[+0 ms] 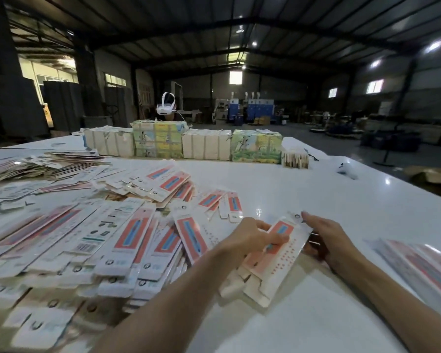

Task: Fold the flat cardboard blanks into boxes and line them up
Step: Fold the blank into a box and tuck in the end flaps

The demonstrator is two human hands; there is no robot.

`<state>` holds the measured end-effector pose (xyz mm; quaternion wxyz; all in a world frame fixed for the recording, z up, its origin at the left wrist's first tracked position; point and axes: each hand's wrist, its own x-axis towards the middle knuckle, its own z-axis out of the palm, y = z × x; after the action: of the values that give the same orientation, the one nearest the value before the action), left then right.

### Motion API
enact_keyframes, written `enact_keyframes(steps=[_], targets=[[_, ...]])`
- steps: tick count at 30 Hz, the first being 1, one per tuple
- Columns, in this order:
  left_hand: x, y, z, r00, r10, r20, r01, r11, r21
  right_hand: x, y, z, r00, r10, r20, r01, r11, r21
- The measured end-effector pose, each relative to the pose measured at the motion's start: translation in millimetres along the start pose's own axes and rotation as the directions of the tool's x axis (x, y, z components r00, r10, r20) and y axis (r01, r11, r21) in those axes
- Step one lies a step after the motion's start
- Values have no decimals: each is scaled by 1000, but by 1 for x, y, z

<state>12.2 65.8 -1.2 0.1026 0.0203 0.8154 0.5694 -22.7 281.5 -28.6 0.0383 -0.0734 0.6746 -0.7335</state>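
A long white-and-red cardboard blank (pixel 278 253) lies slanted on the white table (pixel 303 200) in front of me. My left hand (pixel 247 235) holds its left edge, thumb and fingers curled onto the red panel. My right hand (pixel 323 238) grips its right edge, index finger stretched up to the hang-tab end. The blank's lower flaps stick out toward me. A big heap of flat blanks (pixel 99 238) covers the table to the left. A row of blanks or boxes (pixel 418 266) lies blurred at the right edge.
Stacks of white and green printed cartons (pixel 206 145) stand in a line across the far side of the table. A person wearing a white headset (pixel 166 104) sits behind them. A small white object (pixel 346 170) lies at the far right. Beyond is a dim warehouse floor.
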Motion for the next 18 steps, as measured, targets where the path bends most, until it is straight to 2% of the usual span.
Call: enact_keyframes(steps=[2, 4, 7, 9, 11, 14, 16, 18], targets=[[3, -7, 1, 1000, 11, 1, -11, 1000, -19, -1, 2, -2, 998, -40, 52, 44, 996, -78], [5, -9, -3, 999, -18, 31, 19, 998, -53, 0, 3, -4, 997, -63, 36, 66, 994, -85], [9, -12, -9, 995, -90, 46, 100, 941, -323, 5, 1, -10, 989, -57, -135, 59, 998, 11], [7, -12, -8, 996, -93, -5, 81, 897, -435, 8, 0, -17, 963, -53, -263, 90, 987, 130], [7, -15, -4, 1000, -8, 18, 14, 929, -370, 7, -2, -21, 942, -41, -332, 135, 955, 264], [-2, -19, 3, 959, 262, 111, -234, 948, -218, 5, -1, -18, 943, 6, -333, 124, 921, 369], [-10, -15, 8, 896, 416, 155, -371, 894, -253, 2, -3, -12, 966, 8, -258, 92, 924, 372], [-12, -8, 13, 871, 482, 98, -418, 830, -369, 0, -3, -6, 991, -28, -129, 67, 948, 310]])
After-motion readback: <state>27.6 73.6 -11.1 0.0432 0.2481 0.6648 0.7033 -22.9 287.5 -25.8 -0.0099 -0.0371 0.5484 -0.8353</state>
